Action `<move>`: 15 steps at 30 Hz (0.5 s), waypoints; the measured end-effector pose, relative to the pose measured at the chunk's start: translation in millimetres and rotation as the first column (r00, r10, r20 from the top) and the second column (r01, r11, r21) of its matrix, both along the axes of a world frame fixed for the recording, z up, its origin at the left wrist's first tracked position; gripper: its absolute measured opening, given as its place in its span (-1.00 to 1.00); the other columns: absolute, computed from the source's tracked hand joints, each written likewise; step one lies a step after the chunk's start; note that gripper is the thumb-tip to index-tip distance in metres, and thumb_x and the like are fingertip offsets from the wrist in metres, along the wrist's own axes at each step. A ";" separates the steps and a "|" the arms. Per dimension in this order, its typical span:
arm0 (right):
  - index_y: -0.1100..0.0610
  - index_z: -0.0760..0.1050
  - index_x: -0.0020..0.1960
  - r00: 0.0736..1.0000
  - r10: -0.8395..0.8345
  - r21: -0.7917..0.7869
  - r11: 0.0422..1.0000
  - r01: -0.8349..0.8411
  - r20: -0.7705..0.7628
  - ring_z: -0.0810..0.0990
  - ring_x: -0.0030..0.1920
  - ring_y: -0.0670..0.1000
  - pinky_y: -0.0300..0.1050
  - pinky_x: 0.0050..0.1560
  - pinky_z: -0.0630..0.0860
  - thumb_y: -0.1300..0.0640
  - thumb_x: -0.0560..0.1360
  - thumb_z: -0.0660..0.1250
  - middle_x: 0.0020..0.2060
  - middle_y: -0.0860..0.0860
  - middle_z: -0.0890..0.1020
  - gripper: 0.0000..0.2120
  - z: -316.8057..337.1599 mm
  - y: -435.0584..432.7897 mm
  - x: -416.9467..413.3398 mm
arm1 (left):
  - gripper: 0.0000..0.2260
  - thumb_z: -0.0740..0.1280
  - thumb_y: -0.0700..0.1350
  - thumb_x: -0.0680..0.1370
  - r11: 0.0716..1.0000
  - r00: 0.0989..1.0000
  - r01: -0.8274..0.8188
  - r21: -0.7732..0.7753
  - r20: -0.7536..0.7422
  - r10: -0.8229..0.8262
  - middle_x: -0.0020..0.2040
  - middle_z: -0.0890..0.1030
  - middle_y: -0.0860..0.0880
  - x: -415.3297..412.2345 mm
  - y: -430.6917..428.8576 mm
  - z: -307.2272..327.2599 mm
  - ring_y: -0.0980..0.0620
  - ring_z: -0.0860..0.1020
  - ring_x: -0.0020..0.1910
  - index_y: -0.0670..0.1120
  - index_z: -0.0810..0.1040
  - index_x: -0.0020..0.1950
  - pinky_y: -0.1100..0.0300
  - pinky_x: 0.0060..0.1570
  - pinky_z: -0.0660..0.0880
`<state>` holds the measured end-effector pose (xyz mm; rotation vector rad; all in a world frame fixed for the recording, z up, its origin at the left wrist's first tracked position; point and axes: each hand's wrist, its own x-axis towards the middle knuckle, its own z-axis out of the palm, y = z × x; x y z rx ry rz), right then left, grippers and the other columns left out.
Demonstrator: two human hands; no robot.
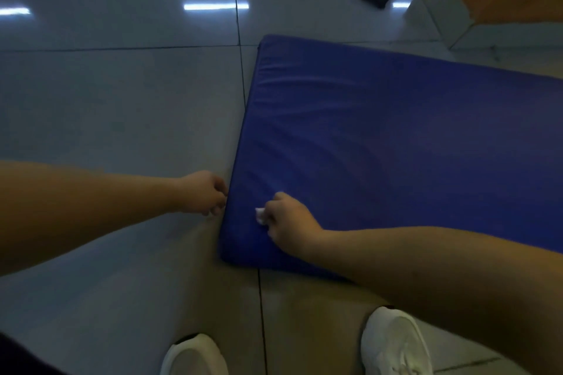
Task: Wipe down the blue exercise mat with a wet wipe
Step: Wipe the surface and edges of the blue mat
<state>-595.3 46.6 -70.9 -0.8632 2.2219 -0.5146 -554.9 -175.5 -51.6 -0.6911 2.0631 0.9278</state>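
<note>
Most of the mat (396, 137), on the floor (122, 100), seems left to wipe: our right hand (286, 222) grips the wipe (260, 216) at its near corner; our left hand (204, 192) curls round its edge.

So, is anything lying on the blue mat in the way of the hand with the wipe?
Nothing visible. The right hand holds the wet wipe on the blue mat near its left edge; the surface beyond is bare, only wrinkled. The left hand is at that edge.
</note>
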 end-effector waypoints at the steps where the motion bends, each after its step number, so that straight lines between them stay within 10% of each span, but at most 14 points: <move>1: 0.10 0.54 -0.10 1.000 -0.010 0.008 1.000 0.010 -0.022 0.50 -0.16 0.00 -0.09 -0.08 0.50 -0.07 0.68 0.19 -0.08 -0.01 0.46 -0.68 -0.4 20.0 -7.7 | -0.81 0.29 -0.22 0.62 1.000 1.000 -0.001 0.000 0.003 0.001 0.02 0.67 -0.15 -1.7 0.3 0.2 -0.02 0.65 -0.10 -0.18 0.56 0.22 0.16 -0.11 0.62; 15: 0.04 0.48 -0.10 0.999 -0.041 -0.126 0.991 0.040 -0.001 0.46 -0.15 -0.06 -0.19 -0.12 0.41 0.14 0.64 0.28 -0.08 -0.05 0.42 -0.87 -6.9 -18.3 8.5 | -0.75 0.30 -0.20 0.63 1.000 1.000 0.023 0.003 0.019 -0.023 0.04 0.66 -0.14 4.2 -0.3 3.2 -0.04 0.65 -0.04 -0.16 0.52 0.31 0.13 -0.03 0.62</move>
